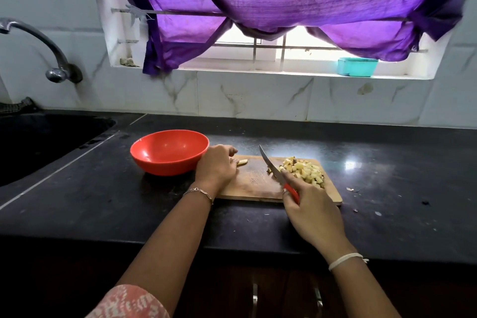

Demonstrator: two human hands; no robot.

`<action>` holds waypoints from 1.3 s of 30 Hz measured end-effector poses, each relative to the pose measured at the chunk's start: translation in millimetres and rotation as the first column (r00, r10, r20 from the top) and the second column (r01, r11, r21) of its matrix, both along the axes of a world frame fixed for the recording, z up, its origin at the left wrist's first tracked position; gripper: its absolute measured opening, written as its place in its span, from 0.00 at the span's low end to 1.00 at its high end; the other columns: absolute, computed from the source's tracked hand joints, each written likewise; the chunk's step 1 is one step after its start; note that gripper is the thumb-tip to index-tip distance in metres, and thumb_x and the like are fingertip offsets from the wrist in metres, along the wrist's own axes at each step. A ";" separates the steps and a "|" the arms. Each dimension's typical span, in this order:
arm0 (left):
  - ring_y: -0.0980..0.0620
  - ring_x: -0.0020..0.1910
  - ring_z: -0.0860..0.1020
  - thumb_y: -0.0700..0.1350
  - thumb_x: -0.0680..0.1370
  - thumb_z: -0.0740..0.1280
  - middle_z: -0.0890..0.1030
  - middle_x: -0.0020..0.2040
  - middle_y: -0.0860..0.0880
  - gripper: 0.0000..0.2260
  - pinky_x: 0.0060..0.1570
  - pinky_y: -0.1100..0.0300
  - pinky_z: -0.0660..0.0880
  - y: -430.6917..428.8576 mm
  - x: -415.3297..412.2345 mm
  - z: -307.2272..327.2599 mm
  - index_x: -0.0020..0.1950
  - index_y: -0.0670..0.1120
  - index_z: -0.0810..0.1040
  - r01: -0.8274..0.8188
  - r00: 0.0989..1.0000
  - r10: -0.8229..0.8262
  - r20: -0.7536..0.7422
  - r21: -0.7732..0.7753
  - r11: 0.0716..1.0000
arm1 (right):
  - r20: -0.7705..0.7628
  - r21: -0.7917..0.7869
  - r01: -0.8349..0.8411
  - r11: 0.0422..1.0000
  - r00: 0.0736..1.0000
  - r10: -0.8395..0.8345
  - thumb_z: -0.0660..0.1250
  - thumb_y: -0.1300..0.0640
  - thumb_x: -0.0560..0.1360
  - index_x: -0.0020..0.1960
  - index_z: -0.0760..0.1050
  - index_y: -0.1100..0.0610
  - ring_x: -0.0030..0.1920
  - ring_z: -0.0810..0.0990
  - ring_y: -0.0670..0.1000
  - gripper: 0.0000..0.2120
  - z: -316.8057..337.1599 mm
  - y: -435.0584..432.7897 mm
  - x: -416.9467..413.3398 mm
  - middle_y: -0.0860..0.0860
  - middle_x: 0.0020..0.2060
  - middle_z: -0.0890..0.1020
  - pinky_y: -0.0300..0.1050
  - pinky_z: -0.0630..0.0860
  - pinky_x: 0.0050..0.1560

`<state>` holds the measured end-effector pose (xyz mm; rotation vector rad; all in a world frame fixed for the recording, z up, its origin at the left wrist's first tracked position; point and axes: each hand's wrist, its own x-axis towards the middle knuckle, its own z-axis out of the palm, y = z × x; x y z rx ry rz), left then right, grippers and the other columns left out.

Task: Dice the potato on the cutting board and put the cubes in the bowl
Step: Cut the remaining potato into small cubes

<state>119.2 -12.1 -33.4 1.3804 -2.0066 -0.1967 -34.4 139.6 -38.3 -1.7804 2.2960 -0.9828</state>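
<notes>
A wooden cutting board (255, 183) lies on the black counter. A heap of yellow potato cubes (305, 170) sits on its right part. My right hand (313, 210) grips the red handle of a knife (271, 164), whose blade points away and left, its edge against the heap. My left hand (216, 165) rests on the board's left end with fingers curled over a small potato piece (242, 162). A red bowl (169, 151) stands empty just left of the board, touching my left hand's side.
A dark sink (44, 142) with a metal tap (51, 57) lies at the far left. The black counter (387, 188) extends right, with a few potato scraps (351, 190) on it. A teal box (357, 66) sits on the window sill under a purple curtain.
</notes>
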 end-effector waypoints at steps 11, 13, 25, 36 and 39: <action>0.49 0.53 0.77 0.46 0.78 0.67 0.79 0.54 0.48 0.07 0.52 0.57 0.73 -4.2 -8.1 0.6 0.54 0.48 0.83 0.053 0.990 -0.053 0.132 0.007 0.999 | -0.019 -0.011 -0.006 1.000 1.000 0.005 0.60 0.49 0.78 0.71 0.65 0.36 0.43 0.79 0.48 0.22 -1.8 -1.7 -2.8 0.48 0.48 0.82 0.41 0.70 0.38; 0.49 0.54 0.76 0.44 0.78 0.67 0.79 0.53 0.48 0.07 0.52 0.58 0.72 -4.0 -9.4 0.5 0.54 0.48 0.82 0.082 0.988 -0.081 0.133 -0.002 0.997 | -0.017 -0.017 -0.005 1.000 1.000 0.005 0.61 0.49 0.78 0.71 0.65 0.36 0.42 0.79 0.48 0.22 -1.5 -1.5 -3.1 0.47 0.48 0.82 0.41 0.69 0.38; 0.53 0.52 0.77 0.56 0.75 0.68 0.82 0.49 0.54 0.11 0.53 0.58 0.69 29.4 -18.0 -2.9 0.51 0.52 0.84 0.155 0.979 -0.138 0.151 -0.105 0.982 | -0.170 0.011 0.036 0.999 0.985 -0.033 0.56 0.50 0.80 0.73 0.54 0.30 0.50 0.80 0.53 0.26 4.4 11.5 7.0 0.51 0.49 0.82 0.47 0.75 0.45; 0.58 0.40 0.78 0.49 0.72 0.72 0.83 0.39 0.55 0.06 0.40 0.68 0.70 33.5 -18.1 -6.9 0.45 0.50 0.85 0.171 0.984 -0.169 -0.053 0.041 0.984 | -0.300 -0.007 0.032 0.999 0.953 -0.032 0.54 0.51 0.80 0.74 0.50 0.30 0.49 0.80 0.48 0.27 -0.7 30.0 3.7 0.48 0.51 0.81 0.43 0.72 0.40; 0.58 0.38 0.78 0.51 0.71 0.73 0.83 0.38 0.55 0.07 0.40 0.67 0.73 31.0 -18.7 -7.2 0.43 0.49 0.85 0.184 0.980 -0.179 -0.084 0.058 0.981 | -0.358 0.007 0.030 1.000 0.933 -0.026 0.53 0.50 0.81 0.74 0.49 0.31 0.51 0.80 0.49 0.27 -1.9 30.5 5.4 0.48 0.53 0.80 0.45 0.74 0.45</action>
